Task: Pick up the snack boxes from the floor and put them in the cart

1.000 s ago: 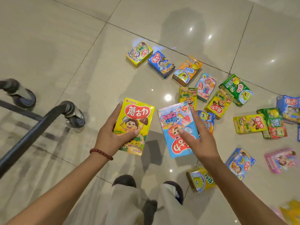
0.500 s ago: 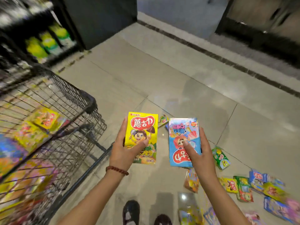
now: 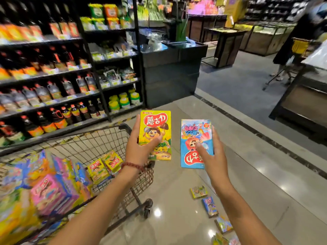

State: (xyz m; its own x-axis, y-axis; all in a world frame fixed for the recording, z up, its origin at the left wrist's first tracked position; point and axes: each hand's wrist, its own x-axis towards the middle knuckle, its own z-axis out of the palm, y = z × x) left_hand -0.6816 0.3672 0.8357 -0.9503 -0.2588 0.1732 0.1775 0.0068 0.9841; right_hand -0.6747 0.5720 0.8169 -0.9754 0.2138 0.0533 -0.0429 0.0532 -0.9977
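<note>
My left hand [image 3: 139, 149] grips a yellow snack box [image 3: 156, 128] held upright just past the right end of the wire cart [image 3: 113, 138]. In my right hand [image 3: 213, 156] is a blue snack box [image 3: 194, 137], held upside down over the floor to the right of the yellow one. The cart at lower left holds several colourful snack boxes [image 3: 53, 190]. A few more snack boxes [image 3: 209, 206] lie on the tiled floor under my right forearm.
Dark shelves of bottles [image 3: 53, 89] stand behind the cart on the left. A black counter [image 3: 169, 71] is straight ahead. A person [image 3: 300, 38] with another cart stands at far right, beside a dark display stand [image 3: 304, 106].
The view has swung up from the floor to the shop. Both hands have risen with their boxes, and the cart's basket has come in under my left arm.
</note>
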